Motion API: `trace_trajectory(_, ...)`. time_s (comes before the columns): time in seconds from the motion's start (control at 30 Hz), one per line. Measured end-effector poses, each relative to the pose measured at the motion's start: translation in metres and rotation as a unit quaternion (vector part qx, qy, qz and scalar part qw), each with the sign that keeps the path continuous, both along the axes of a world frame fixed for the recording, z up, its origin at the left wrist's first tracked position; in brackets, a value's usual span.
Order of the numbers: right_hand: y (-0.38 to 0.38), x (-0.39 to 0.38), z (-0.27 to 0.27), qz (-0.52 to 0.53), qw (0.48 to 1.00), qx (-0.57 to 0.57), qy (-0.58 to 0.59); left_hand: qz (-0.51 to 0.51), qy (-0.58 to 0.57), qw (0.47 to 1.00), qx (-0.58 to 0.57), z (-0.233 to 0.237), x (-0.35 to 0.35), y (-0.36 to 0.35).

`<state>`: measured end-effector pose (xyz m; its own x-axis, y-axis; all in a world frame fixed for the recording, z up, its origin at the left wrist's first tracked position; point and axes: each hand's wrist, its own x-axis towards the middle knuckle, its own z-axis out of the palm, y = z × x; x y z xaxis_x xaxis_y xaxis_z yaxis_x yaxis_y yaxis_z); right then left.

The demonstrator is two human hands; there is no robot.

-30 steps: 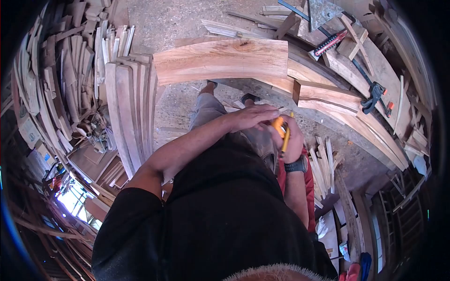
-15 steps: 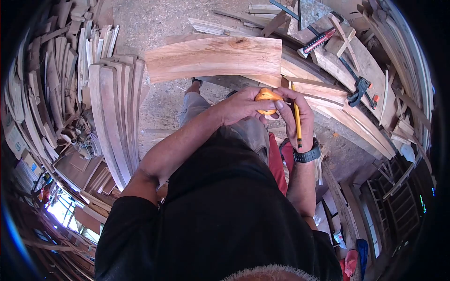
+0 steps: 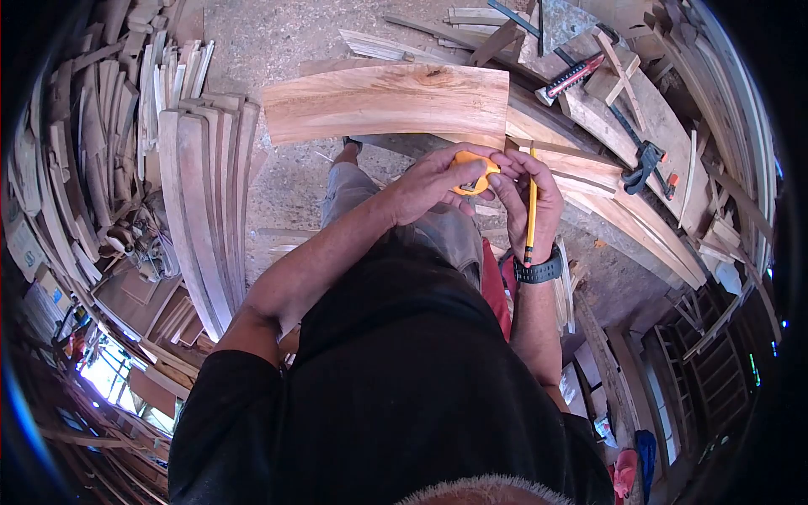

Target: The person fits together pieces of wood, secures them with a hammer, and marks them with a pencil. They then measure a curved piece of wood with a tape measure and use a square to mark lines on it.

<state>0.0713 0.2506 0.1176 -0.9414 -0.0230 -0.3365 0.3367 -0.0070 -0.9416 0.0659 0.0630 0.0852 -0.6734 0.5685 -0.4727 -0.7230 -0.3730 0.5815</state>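
- The left hand (image 3: pixel 433 183) grips the orange tape (image 3: pixel 478 174).
- The right hand (image 3: pixel 534 198) holds a pencil (image 3: pixel 530 227) and touches the tape.
- The plank (image 3: pixel 387 101) lies sideways just above both hands.

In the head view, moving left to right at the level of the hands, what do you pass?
A stack of curved boards → left hand → orange tape measure → right hand, gripping a pencil → black clamp.
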Motion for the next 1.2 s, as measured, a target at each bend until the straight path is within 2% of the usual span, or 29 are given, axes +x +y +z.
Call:
trace_trajectory(0.03,-0.001,0.0,0.001,-0.002,1.0,-0.005,-0.007,0.022,-0.051,0.998,0.023,0.001,-0.001,0.0)
trace_trajectory(0.1,-0.001,0.001,0.001,-0.003,1.0,-0.007,-0.014,0.022,-0.028,0.999,-0.009,0.002,-0.004,-0.001)
trace_trajectory(0.17,-0.004,-0.001,0.002,0.04,0.992,0.1,0.067,0.018,-0.001,0.999,-0.037,0.005,-0.01,-0.003)
trace_trajectory(0.23,-0.002,-0.003,0.005,0.021,0.996,0.083,0.036,0.039,-0.015,0.997,-0.063,0.007,-0.014,-0.007)
trace_trajectory(0.33,0.0,-0.012,0.002,0.114,0.986,0.096,0.075,0.058,-0.03,0.996,-0.058,0.011,-0.016,-0.008)
trace_trajectory(0.5,-0.003,-0.02,-0.006,0.122,0.985,0.085,0.082,0.067,-0.031,0.994,-0.08,0.006,-0.012,-0.006)
trace_trajectory(0.6,0.0,-0.023,-0.01,0.111,0.99,0.057,0.072,0.054,0.013,0.995,-0.079,0.009,-0.01,-0.012)
trace_trajectory(0.63,0.001,-0.024,-0.011,0.105,0.992,0.047,0.057,-0.016,0.075,0.987,-0.141,0.012,-0.011,-0.016)
trace_trajectory(0.67,0.001,-0.025,-0.011,0.105,0.992,0.048,0.057,-0.086,0.136,0.966,-0.201,0.013,-0.012,-0.019)
trace_trajectory(0.7,0.001,-0.026,-0.01,0.113,0.991,0.045,0.056,-0.086,0.137,0.967,-0.199,0.012,-0.012,-0.019)
trace_trajectory(0.77,0.001,-0.027,-0.01,0.12,0.99,0.046,0.055,-0.052,0.297,0.896,-0.327,0.011,-0.013,-0.017)
trace_trajectory(0.9,0.003,-0.038,-0.01,0.086,0.994,0.007,0.073,-0.071,0.272,0.887,-0.366,0.024,-0.027,-0.026)
trace_trajectory(0.97,0.008,-0.053,-0.003,0.029,0.999,-0.013,0.036,-0.038,0.332,0.818,-0.469,0.016,-0.038,-0.035)
trace_trajectory(1.0,0.02,-0.063,-0.018,0.018,0.99,0.056,0.131,0.005,0.36,0.798,-0.483,0.01,-0.043,-0.042)
trace_trajectory(1.03,0.034,-0.075,-0.036,-0.005,0.981,0.056,0.185,0.004,0.362,0.798,-0.481,0.007,-0.047,-0.047)
trace_trajectory(1.1,0.049,-0.095,-0.038,-0.102,0.982,0.057,0.146,0.041,0.332,0.746,-0.575,0.004,-0.054,-0.059)
trace_trajectory(1.13,0.059,-0.104,-0.044,-0.121,0.98,0.064,0.147,0.04,0.334,0.746,-0.575,0.002,-0.058,-0.065)
trace_trajectory(1.2,0.073,-0.122,-0.058,-0.164,0.973,0.04,0.155,0.059,0.373,0.646,-0.663,-0.003,-0.065,-0.075)
